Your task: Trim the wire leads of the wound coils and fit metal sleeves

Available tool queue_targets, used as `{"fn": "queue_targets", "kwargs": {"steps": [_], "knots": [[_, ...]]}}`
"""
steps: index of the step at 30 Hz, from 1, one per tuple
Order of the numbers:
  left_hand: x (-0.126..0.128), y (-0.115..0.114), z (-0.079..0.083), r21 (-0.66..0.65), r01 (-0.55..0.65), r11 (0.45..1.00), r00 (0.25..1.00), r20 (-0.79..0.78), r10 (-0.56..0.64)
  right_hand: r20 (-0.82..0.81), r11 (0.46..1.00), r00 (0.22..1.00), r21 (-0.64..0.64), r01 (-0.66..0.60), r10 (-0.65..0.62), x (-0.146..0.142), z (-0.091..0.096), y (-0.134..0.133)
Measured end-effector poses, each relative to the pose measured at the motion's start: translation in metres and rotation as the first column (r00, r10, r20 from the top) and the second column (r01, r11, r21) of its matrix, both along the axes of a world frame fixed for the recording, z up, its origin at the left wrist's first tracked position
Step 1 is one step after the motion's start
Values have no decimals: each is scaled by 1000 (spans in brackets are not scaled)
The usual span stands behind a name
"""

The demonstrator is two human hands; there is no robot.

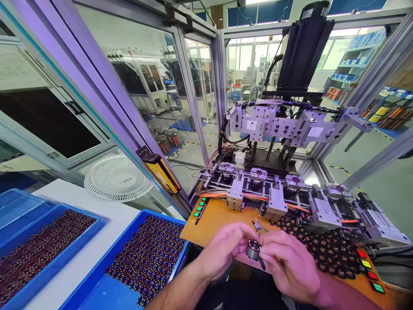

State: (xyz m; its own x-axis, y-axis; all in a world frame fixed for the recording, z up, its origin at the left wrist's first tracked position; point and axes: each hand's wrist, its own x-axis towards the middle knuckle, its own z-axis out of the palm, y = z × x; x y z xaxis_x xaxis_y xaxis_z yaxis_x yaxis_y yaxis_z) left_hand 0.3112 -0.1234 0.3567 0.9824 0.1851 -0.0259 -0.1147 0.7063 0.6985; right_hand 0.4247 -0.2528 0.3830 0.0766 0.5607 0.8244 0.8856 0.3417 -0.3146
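A small motor stator [252, 249] with a grey metal rim and a dark, toothed inside is between my hands, tilted towards me. My right hand [288, 262] pinches its right side between thumb and fingers. On the opposite side, the curled fingers of my left hand [226, 249] close on its left edge, partly hidden behind it. Just beyond my fingers, a pair of cutting pliers [257, 224] shows its jaws; my hands cover most of the rest. Many dark stators with copper-coloured middles [329, 252] lie heaped on the orange worktop [219, 217] to the right.
A machine with several round fixtures [258, 174] stands across the worktop's back. Green buttons [199, 207] sit at left, coloured buttons [366, 263] at right. Blue bins [79, 286] of small parts and a white fan [118, 178] are on the left. A yellow sensor post [161, 174] rises beside the worktop.
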Motion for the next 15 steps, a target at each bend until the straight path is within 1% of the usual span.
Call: {"fn": "queue_targets", "kwargs": {"steps": [2, 3, 4, 5, 7, 10, 12, 15], "knots": [[4, -1, -7, -41, 213, 976, 976, -37, -214, 58, 1000, 998, 21, -1, -1, 2, 4, 0], [5, -1, -9, -57, 280, 958, 959, -24, -281, 79, 999, 997, 36, -5, 2, 2, 6, 0], [5, -1, -11, -61, 307, 950, 951, -9, -309, 94, 999, 996, 54, -10, 5, 2, 7, 1], [4, -1, -12, -57, 300, 952, 954, 1, -301, 104, 997, 995, 70, -17, 10, 2, 9, 1], [2, -1, -11, -50, 240, 969, 971, 9, -240, 105, 997, 994, 81, -14, 6, 2, 11, 2], [-2, -1, -6, -15, 128, 992, 991, 46, -128, 65, 999, 998, 44, 22, -25, 1, 9, 0], [-4, -1, -3, 20, 62, 998, 994, 91, -64, 0, 999, 999, 2, 52, -52, -1, 6, -1], [-7, -4, 0, 73, -16, 997, 991, 134, 6, -142, 996, 987, -57, 66, -73, -5, 2, -3]]}}
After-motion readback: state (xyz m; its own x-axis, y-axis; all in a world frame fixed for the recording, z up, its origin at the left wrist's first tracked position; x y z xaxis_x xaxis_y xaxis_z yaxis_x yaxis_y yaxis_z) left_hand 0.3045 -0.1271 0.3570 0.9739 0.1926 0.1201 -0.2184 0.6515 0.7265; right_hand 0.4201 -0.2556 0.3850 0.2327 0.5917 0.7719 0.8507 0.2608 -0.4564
